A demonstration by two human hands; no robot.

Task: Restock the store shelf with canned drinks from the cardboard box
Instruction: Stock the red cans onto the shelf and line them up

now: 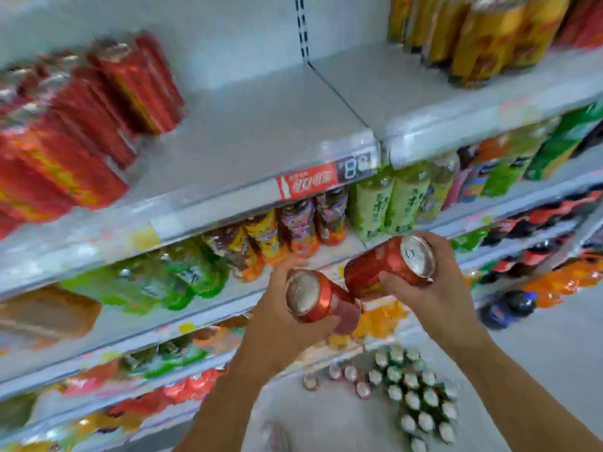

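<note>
My left hand (277,331) grips a red can (321,300), its silver top turned toward me. My right hand (430,288) grips a second red can (388,265) tilted on its side, with the silver top pointing right. The two cans nearly touch below the front edge of the white shelf (254,132). On that shelf a block of red cans (81,125) stands at the left, blurred by motion. The rest of the shelf board is bare. No cardboard box is in view.
A red price strip (306,184) runs along the shelf edge. Yellow cans (483,34) stand on the neighbouring shelf at the right. Lower shelves hold green and mixed bottles (388,203). A pack of green cans (414,393) and loose red cans (349,376) sit on the floor.
</note>
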